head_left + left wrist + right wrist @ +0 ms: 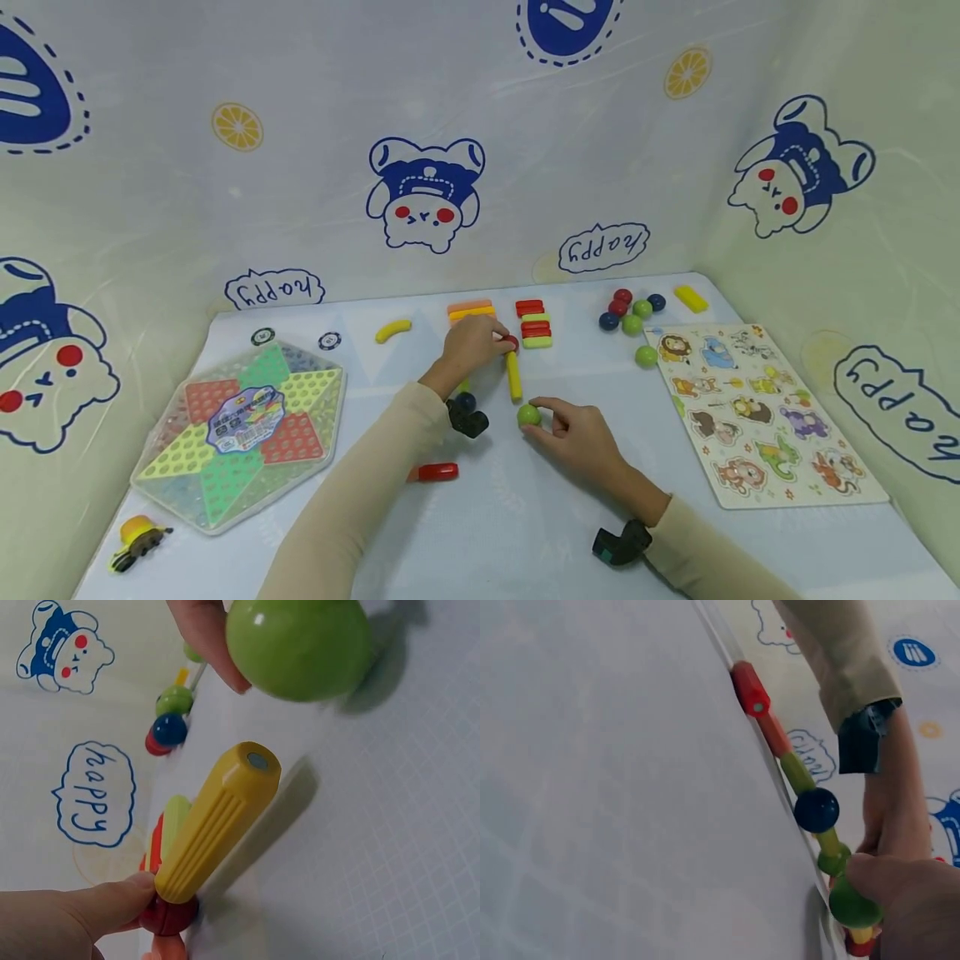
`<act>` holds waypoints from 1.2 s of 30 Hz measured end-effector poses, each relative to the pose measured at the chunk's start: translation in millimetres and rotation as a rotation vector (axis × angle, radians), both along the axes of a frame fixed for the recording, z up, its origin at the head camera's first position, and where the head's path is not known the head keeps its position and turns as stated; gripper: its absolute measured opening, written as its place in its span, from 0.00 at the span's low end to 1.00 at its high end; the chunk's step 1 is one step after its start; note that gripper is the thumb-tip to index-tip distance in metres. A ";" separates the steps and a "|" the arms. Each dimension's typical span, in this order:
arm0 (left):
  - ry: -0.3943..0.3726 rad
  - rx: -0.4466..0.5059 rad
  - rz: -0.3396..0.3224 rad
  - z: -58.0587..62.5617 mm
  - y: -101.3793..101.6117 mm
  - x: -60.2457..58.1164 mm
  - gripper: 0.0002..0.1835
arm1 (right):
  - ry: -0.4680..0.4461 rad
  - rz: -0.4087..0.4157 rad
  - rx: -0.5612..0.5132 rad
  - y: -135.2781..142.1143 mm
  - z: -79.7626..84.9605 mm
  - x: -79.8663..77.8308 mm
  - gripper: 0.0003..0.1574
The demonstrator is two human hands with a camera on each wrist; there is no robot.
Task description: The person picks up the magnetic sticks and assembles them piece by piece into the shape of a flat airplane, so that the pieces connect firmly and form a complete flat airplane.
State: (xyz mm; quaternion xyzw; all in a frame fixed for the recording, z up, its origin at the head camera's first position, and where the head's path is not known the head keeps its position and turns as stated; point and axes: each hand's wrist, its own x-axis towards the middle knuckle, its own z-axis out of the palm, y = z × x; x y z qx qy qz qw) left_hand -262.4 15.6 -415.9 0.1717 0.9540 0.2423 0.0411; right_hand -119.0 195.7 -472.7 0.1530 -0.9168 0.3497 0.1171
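Green ball [528, 414] pinched in right fingers [551, 408]; left fingers [501, 340] grip yellow stick [513, 375].

Head view high, looking down; 2 wrist views close, sharing green ball [298, 646].

Green ball [528, 414], yellow ribbed stick [513, 375], red ball [169, 916].

My left hand [471, 343] is pinching a red ball [512, 342] at the far end of a yellow stick [513, 376] that is lying on the bench [525, 517]. My right hand [576, 433] is holding a green ball [528, 414] with its fingers [553, 406], just beside the stick's near end. A red stick [435, 472] is lying near my left forearm, and a checkers board [243, 429] is sitting well apart on the left.
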 end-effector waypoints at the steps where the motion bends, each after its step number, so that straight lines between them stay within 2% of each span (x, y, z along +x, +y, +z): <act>1: 0.003 -0.001 -0.002 0.1 0.0 0.4 0.16 | -0.007 0.004 0.002 -1.5 -1.2 0.3 0.25; 16: 0.026 0.001 -0.001 1.5 0.2 2.2 0.15 | 0.041 0.023 0.021 -8.4 -4.4 -6.4 0.24; 21: 0.021 -0.008 -0.017 4.8 -4.5 6.4 0.19 | 0.057 0.012 0.034 -9.1 -4.0 -8.5 0.25; 24: 0.051 -0.046 -0.059 10.2 -20.0 19.0 0.21 | 0.069 0.013 0.050 -9.4 -4.2 -9.2 0.25; 29: 0.093 -0.078 -0.126 15.9 -58.3 59.2 0.18 | 0.066 -0.020 0.086 -7.2 -4.5 -8.2 0.26; 32: 0.088 -0.074 -0.119 9.5 -75.5 80.7 0.18 | 0.068 -0.041 0.084 -7.0 -4.2 -7.7 0.26; 36: 0.094 -0.068 -0.092 -3.2 -85.9 96.3 0.19 | 0.059 -0.031 0.068 -10.2 -5.3 -9.8 0.27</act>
